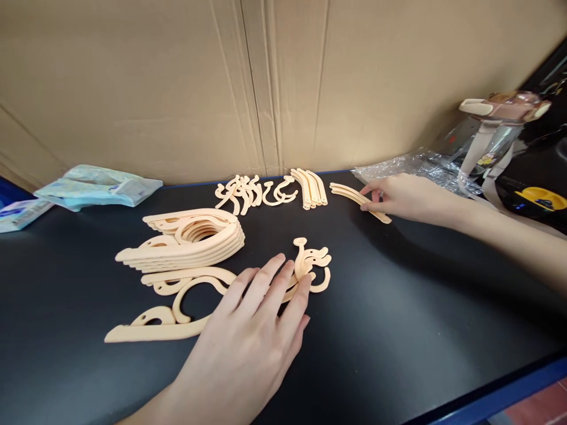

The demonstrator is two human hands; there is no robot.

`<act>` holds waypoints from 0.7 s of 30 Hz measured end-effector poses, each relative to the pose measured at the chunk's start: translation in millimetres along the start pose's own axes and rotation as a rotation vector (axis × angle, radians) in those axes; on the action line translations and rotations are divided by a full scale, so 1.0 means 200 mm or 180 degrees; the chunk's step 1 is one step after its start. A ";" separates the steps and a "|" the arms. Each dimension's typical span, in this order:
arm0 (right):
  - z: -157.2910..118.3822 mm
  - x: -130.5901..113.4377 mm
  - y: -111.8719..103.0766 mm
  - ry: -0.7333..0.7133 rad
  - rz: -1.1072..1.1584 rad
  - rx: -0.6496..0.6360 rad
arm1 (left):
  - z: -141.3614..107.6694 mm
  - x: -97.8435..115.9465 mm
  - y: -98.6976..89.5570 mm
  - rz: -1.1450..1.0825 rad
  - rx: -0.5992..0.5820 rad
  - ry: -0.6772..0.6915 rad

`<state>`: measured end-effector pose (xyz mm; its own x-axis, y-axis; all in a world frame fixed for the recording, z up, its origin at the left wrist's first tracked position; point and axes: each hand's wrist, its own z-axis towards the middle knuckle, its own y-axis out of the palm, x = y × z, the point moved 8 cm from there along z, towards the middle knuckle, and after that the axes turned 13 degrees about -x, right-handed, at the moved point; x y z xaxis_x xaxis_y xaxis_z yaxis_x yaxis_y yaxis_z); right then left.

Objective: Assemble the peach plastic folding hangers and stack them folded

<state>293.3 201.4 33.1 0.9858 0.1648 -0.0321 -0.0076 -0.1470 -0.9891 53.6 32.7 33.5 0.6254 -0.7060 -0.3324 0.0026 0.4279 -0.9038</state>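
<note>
My left hand (261, 330) lies with its fingers spread over beige plastic hanger parts, partly hiding them. Past its fingertips show small hook pieces (305, 260), and from under its left side sticks out a folding hanger (159, 333). At the right, my right hand (390, 195) pinches curved hanger arms (354, 193) low over the table, thumb and fingers closed on them. Just left of these lie several more curved arms (310, 189) in a bundle. A stack of folded hangers (190, 251) sits left of the middle, beyond my left hand.
Loose hanger hooks (239, 192) are grouped along the back of the black table (425, 330). Behind stands a cardboard wall (177, 88). Blue-white packets (100, 186) lie at back left. Clear plastic wrap (411, 165) and a strapped bottle (491, 136) are at back right.
</note>
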 end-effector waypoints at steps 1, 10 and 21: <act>-0.04 -0.01 0.00 0.0002 0.0001 -0.0061 | 0.00 0.00 0.00 -0.0006 0.0003 0.0024; -0.32 -0.12 0.09 -0.0099 0.0175 -0.0608 | -0.02 0.03 0.03 -0.0065 -0.0028 0.0247; -0.26 -0.45 0.06 -0.1394 -0.0072 -0.0136 | -0.03 0.07 0.05 -0.0452 -0.0189 0.0732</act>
<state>213.0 133.6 32.5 0.8214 0.5650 -0.0776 0.0291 -0.1774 -0.9837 57.0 23.4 17.4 0.4285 -0.8690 -0.2474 0.0278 0.2864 -0.9577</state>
